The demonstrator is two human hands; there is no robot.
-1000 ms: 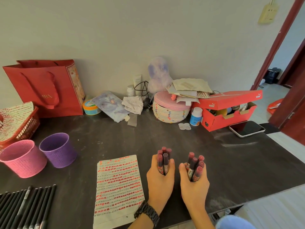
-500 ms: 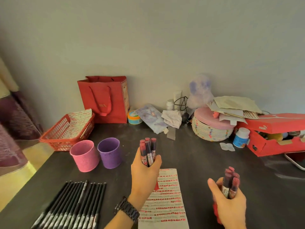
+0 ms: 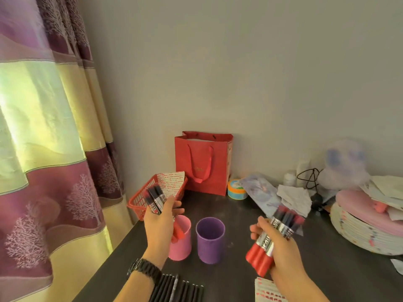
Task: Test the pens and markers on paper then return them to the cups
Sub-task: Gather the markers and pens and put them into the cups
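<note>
My left hand (image 3: 161,223) grips a bundle of red markers (image 3: 155,200) over the pink cup (image 3: 181,241), with their red ends dipping inside its rim. My right hand (image 3: 278,253) holds a second bundle of red markers (image 3: 273,234) tilted, to the right of the purple cup (image 3: 210,239). The two cups stand side by side on the dark table (image 3: 235,212). A corner of the scribbled test paper (image 3: 267,293) shows under my right wrist. A row of black pens (image 3: 178,290) lies at the near edge.
A red basket (image 3: 141,199) with a marked sheet sits behind the pink cup, and a red gift bag (image 3: 204,162) stands against the wall. Clutter and a round stacked box (image 3: 368,229) fill the right side. A curtain (image 3: 48,149) hangs at the left.
The view swung left. My left hand carried its markers from beside the paper to above the pink cup. My right hand followed leftward and tilted its bundle.
</note>
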